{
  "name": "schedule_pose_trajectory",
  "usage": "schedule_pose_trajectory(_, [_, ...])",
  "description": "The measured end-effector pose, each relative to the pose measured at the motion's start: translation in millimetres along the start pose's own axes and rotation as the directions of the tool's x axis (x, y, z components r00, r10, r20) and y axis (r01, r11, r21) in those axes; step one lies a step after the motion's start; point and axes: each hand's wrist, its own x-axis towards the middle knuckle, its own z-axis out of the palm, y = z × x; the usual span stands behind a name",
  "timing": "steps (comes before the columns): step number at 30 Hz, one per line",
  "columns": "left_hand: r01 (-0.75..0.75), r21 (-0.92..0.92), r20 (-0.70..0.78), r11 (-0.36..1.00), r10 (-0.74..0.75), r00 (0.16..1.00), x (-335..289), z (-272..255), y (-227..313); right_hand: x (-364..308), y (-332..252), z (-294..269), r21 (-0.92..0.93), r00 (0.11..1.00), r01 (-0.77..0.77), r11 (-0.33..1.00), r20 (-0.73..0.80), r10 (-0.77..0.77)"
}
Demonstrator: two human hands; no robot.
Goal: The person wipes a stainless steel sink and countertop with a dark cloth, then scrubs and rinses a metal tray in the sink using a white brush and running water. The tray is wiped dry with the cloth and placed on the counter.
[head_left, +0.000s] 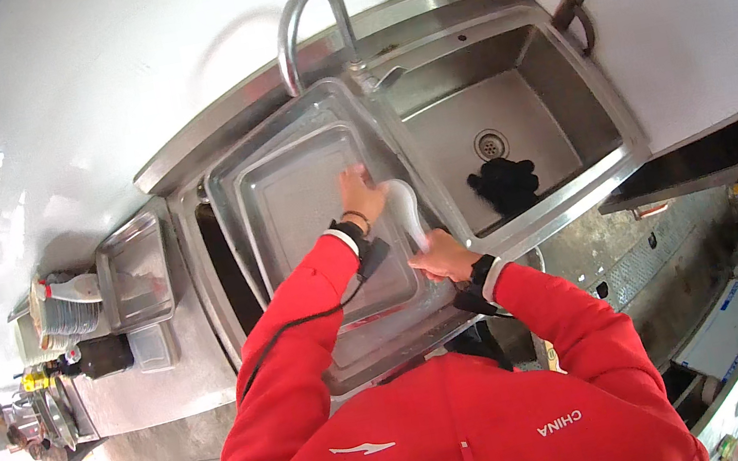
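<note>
Over the left basin, a whitish, curved, spoon-shaped object (406, 209) shows between my hands, blurred and partly see-through. My right hand (445, 257) is closed at its lower, narrow end. By its wider upper end is my left hand (365, 196), its fingers smeared and partly hidden, so its grip is unclear. Beneath both hands lies a shallow rectangular metal tray (291, 207). That tray rests inside a larger metal tray (230, 217), set at a slant across the left basin.
A curved faucet (288, 42) rises behind the trays. A black glove (506, 185) lies by the drain in the right basin (476, 108). On the left counter stand another metal tray (106, 287), stacked dishes (69, 318) and a clear plastic container (151, 348).
</note>
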Motion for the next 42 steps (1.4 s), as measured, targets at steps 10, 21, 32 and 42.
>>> schedule_pose_trajectory(10, [-0.102,0.130,0.009,0.986,0.101,0.995,-122.0,14.6,1.7,18.6,12.9,1.0,0.058,0.993,0.094,0.994,0.067,-0.097])
schedule_pose_trajectory(21, [-0.101,0.517,0.001,0.850,0.118,0.993,-247.7,-54.7,-25.9,24.6,-3.0,-4.2,-0.571,0.810,0.302,0.763,-0.269,-0.521])
schedule_pose_trajectory(32, [-0.013,0.492,-0.147,0.871,0.098,0.984,-263.7,-89.4,-78.0,29.4,-23.7,17.0,-0.695,0.656,0.311,0.648,-0.337,-0.676])
schedule_pose_trajectory(42, [-0.114,0.425,-0.041,0.898,0.145,0.989,-266.1,-96.9,-82.3,66.2,-25.7,104.0,0.057,0.998,-0.041,0.998,-0.043,0.043])
